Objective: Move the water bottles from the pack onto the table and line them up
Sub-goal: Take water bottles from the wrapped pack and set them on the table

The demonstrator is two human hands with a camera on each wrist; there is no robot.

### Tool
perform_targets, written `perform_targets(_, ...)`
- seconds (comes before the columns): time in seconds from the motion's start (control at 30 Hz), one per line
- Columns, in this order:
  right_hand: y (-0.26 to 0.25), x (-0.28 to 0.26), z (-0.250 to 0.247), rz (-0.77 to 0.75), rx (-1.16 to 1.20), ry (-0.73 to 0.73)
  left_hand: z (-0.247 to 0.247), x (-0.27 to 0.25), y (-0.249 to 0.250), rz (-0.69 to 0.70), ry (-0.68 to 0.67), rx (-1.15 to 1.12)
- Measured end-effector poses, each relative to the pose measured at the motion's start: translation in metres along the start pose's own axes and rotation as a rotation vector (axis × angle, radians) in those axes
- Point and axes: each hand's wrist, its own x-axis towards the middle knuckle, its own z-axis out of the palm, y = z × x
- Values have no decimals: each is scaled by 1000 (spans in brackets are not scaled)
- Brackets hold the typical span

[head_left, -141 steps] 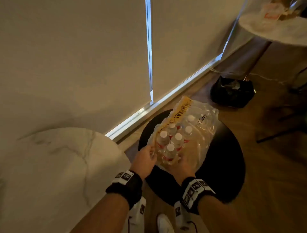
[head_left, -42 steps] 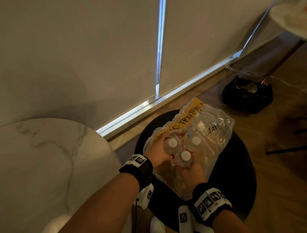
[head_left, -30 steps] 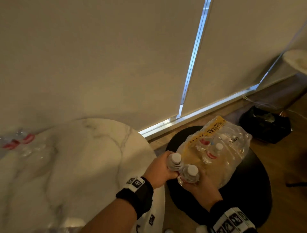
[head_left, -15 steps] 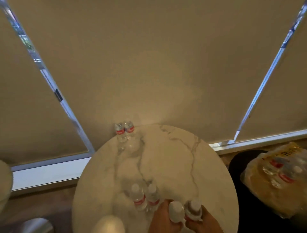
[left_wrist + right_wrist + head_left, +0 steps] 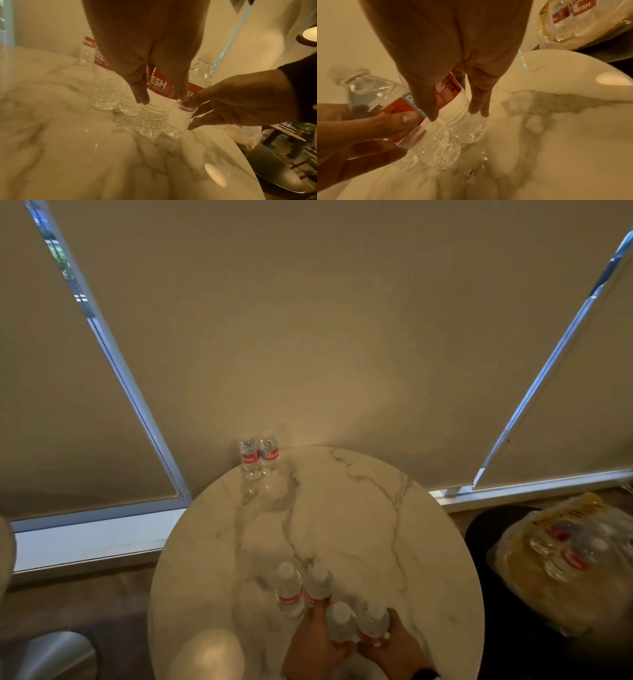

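Note:
Two clear water bottles with red labels and white caps are held side by side over the near edge of the round marble table (image 5: 359,508). My left hand (image 5: 315,642) grips the left bottle (image 5: 339,623) around its label. My right hand (image 5: 394,645) grips the right bottle (image 5: 371,619). In the left wrist view my left hand (image 5: 162,99) wraps its bottle (image 5: 154,115), base close to the tabletop. Two bottles (image 5: 289,594) stand just beyond my hands, and two more (image 5: 258,457) at the far edge. The torn plastic pack (image 5: 565,559) lies to the right.
The pack sits on a black round stool (image 5: 479,542) right of the table, with bottles still inside. Beige roller blinds (image 5: 308,337) hang behind the table. A pale rounded object (image 5: 209,655) shows at the table's near left edge.
Both hands each lifted a bottle out of the pack, swung left over the marble table and lowered them behind the nearer pair. The view turned from the stool to the table.

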Motion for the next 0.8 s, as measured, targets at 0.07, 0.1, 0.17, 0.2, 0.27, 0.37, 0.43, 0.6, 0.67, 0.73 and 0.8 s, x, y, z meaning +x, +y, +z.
perform_targets(0.07,0,-5,-4,21,11,-15,0,-4,-1,-71,-2,40)
perform_targets(0.1,2,-7,-6,43,-8,-35,0,-7,-4,-98,-23,48)
perform_targets(0.17,-1,-17,-16,85,-48,-53,-1,-15,-7,-153,-100,171)
perform_targets(0.2,0,-21,-23,90,-63,-46,1,-18,-10,-162,-141,221)
perform_targets(0.27,8,-25,-35,116,-53,-4,11,-25,-15,-185,-203,263)
perform_targets(0.37,27,-32,-63,165,7,78,37,-31,3,-159,-233,320)
perform_targets(0.43,40,-33,-90,196,64,107,56,-30,32,-119,-297,346)
perform_targets(0.6,82,-23,-181,223,119,342,112,-2,130,25,-371,321)
perform_targets(0.67,100,-9,-226,270,170,442,142,28,172,63,-399,235)
perform_targets(0.73,118,10,-273,316,257,532,178,67,209,97,-405,189)
perform_targets(0.8,135,31,-318,374,345,614,216,109,246,151,-387,152)
